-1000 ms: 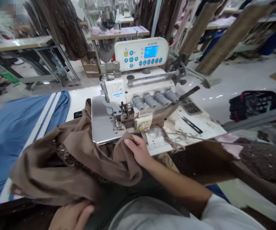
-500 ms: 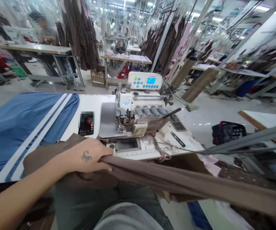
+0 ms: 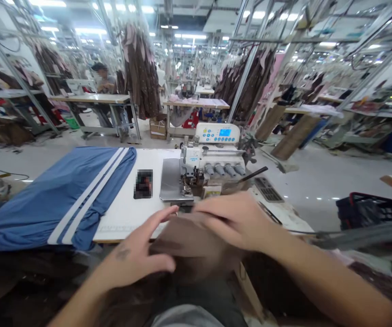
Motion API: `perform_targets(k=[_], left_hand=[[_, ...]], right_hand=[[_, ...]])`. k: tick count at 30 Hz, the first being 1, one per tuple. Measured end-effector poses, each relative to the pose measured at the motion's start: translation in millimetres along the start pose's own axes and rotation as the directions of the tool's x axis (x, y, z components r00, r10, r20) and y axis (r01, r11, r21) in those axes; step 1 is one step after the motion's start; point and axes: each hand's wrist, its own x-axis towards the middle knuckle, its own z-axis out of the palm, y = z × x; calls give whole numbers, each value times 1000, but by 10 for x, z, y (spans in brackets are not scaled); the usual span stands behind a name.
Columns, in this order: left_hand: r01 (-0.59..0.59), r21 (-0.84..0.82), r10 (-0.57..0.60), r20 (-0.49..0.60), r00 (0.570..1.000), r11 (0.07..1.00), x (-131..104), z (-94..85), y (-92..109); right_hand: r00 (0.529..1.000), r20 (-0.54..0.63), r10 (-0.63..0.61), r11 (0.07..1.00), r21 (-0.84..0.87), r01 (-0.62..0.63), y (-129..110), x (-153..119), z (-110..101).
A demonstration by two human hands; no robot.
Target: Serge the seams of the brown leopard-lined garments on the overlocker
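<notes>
Fabric's off the machine now: my left hand point(image 3: 138, 254) and right hand point(image 3: 240, 220) both press the brown cloth point(image 3: 191, 240), fingers spread flat.

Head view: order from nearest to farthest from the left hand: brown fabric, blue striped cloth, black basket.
Measured from the left hand:
1. Brown fabric: touching, under the fingers at the table's front edge.
2. Blue striped cloth: to the left, draped over the table's left part.
3. Black basket: far right, on the floor beyond the table.
</notes>
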Motion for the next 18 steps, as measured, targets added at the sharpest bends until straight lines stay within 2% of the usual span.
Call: perform_targets(k=[1, 2, 3, 4, 5, 6, 7, 8, 9, 10, 11, 13, 14, 16, 18], left_hand=[[40, -62, -46, -98, 994, 997, 133, 127, -81], [76, -63, -85, -155, 984, 995, 235, 198, -198], [105, -55, -114, -223, 968, 993, 308, 209, -333], [133, -24, -134, -294, 946, 991, 356, 162, -465], [158, 9, -144, -359, 922, 987, 389, 75, -579], [180, 38, -147, -430, 891, 983, 419, -32, -665], [199, 69, -139, -498, 856, 978, 453, -133, -717], [210, 100, -121, -555, 823, 973, 497, -202, -737], [199, 139, -82, -585, 807, 970, 551, -225, -731], [159, 189, -22, -575, 818, 969, 610, -192, -709], [93, 249, 54, -525, 849, 964, 670, -109, -679], [-59, 360, 201, -371, 906, 931, 766, 147, -639], [-112, 404, 252, -312, 916, 908, 797, 278, -640], [-143, 455, 295, -282, 913, 879, 838, 456, -682], [-144, 472, 297, -266, 917, 870, 880, 493, -743]], right_hand=[[992, 123, 16, 999, 26, -20, 43, 95, 117], [960, 277, 36, 996, 74, -59, 103, 152, 247], [895, 444, 37, 983, 147, -113, 176, 165, 382], [810, 586, 6, 954, 238, -180, 258, 136, 514], [733, 679, -50, 909, 335, -249, 343, 75, 637], [699, 707, -107, 838, 443, -320, 423, -4, 746], [740, 667, -88, 761, 524, -382, 493, -85, 843], [813, 582, 0, 688, 590, -422, 550, -153, 927], [876, 461, 139, 634, 638, -436, 591, -201, 1002], [902, 320, 291, 605, 669, -432, 619, -227, 1070], [892, 188, 411, 593, 688, -418, 635, -232, 1132], [848, 22, 530, 589, 710, -387, 644, -212, 1242], [829, -28, 559, 585, 722, -370, 643, -201, 1289], [806, -81, 586, 569, 750, -338, 636, -198, 1367], [799, -99, 594, 544, 780, -308, 634, -223, 1420]])
